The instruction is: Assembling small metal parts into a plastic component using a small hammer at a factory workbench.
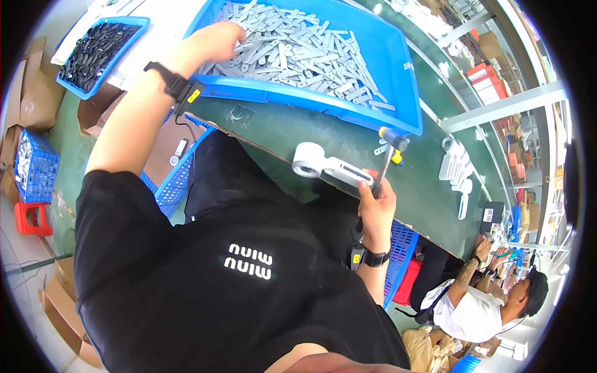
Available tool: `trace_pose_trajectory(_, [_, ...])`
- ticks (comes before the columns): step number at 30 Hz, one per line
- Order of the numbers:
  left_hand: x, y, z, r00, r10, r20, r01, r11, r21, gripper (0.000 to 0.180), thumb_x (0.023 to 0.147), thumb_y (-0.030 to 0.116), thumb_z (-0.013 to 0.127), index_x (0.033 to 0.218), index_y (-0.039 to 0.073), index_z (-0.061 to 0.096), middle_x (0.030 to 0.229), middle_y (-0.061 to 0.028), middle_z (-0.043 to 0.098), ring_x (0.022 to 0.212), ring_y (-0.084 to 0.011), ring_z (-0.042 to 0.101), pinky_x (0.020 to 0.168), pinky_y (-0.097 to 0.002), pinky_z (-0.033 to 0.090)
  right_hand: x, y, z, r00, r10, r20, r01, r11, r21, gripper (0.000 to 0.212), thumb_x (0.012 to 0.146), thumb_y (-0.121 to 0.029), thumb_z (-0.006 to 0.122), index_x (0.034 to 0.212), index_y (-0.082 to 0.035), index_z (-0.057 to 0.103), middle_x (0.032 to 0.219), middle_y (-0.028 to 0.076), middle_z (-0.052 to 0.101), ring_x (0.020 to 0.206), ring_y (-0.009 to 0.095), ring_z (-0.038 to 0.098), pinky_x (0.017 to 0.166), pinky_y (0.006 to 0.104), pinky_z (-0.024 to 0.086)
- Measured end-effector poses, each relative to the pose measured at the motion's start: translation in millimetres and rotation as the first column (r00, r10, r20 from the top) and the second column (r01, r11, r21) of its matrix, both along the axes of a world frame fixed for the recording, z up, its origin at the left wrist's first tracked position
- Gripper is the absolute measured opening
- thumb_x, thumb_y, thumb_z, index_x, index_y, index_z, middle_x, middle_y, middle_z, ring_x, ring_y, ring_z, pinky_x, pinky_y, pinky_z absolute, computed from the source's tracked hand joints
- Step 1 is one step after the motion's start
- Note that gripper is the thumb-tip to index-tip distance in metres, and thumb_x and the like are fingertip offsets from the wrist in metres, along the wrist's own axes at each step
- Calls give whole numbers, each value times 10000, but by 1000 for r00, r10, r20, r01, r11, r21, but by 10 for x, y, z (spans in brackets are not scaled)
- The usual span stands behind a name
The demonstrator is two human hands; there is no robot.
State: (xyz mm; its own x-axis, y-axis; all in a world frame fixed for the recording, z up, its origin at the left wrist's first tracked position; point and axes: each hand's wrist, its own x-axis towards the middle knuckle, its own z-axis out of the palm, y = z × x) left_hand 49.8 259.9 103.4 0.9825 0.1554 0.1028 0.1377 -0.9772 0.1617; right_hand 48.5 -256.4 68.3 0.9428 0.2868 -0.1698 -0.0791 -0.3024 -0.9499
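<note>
My left hand (217, 45) reaches into a blue plastic bin (242, 91), its fingers curled at a heap of grey plastic strips (292, 53). Whatever those fingers pinch is hard to make out among the strips. In my right hand (377, 208) are two things together. One is a small hammer (387, 163), head up, with a yellowish and dark head and a dark handle. The other is a white plastic housing (333, 166) with a round, ring-like end and a slotted arm, its round end pointing left over the table's near edge.
Similar white housings (457, 165) lie on the green table (273, 121) at right. A yellow-capped item (397, 158) sits behind the hammer. A blue tray (79, 92) of black parts stands far left. A co-worker (476, 304) in white sits at lower right; blue crates (37, 165) stand nearby.
</note>
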Motion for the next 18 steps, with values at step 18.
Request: trace_pose_trajectory(18, [-420, -2320, -4, 842, -23, 540, 532, -139, -835, 82, 1000, -37, 687, 1018, 24, 636, 1002, -115, 762, 941, -222, 792, 667, -285, 650, 75, 15, 92, 990, 8, -139, 80, 785, 614, 265, 1098, -129, 642, 1306, 31, 671, 815, 86, 679, 417, 48, 392, 396, 235, 319])
